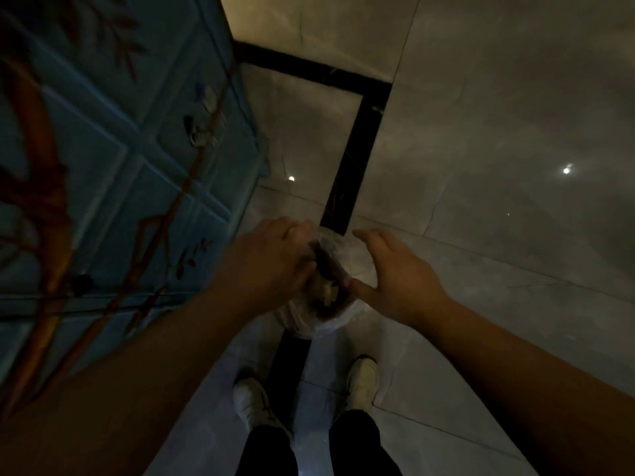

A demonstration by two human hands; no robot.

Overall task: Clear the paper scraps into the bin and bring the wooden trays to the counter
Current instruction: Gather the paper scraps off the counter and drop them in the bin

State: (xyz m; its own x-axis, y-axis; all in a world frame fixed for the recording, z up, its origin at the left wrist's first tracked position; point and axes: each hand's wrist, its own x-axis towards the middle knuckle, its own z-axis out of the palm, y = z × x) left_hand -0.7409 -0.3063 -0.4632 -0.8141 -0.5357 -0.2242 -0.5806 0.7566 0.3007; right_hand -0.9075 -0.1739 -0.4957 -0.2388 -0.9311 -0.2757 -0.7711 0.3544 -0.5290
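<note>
A small bin (323, 326) lined with a white plastic bag stands on the floor just ahead of my feet. Pale paper scraps (328, 293) lie inside it. My left hand (268, 259) hovers over the bin's left rim with its fingers curled down toward the opening; the dim light hides whether anything is in them. My right hand (398, 273) is over the right rim, fingers spread and empty, thumb pointing at the opening. No wooden tray is in view.
A blue cabinet (137, 166) painted with brown branches stands close on the left. The floor is glossy grey tile (498, 235) with a black stripe (354, 159) running under the bin. My two pale shoes (254, 403) stand right behind the bin.
</note>
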